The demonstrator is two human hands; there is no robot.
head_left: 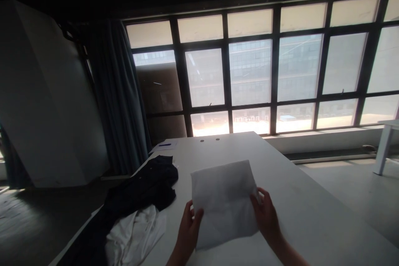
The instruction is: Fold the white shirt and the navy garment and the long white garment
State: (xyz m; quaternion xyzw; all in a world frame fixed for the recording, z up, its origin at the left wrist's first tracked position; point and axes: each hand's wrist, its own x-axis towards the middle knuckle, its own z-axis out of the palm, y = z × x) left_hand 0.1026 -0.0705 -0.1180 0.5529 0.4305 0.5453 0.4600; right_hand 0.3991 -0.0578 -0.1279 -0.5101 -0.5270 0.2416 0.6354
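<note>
A thin, whitish-grey rectangular sheet point(225, 205), cloth or paper I cannot tell, is held up over the white table, slightly tilted. My left hand point(189, 226) pinches its left edge, thumb on the near face and fingers behind. At the opposite edge my right hand point(266, 218) grips it the same way, a little higher. The sheet looks mostly flat, with faint creases and a slightly curved lower edge.
The white table point(289, 199) stretches away toward the windows point(249, 70). On its left lie a dark garment point(143, 183) and a crumpled white cloth point(135, 232). A pen point(165, 145) rests on paper at the far left corner. Another table point(385, 145) stands at right.
</note>
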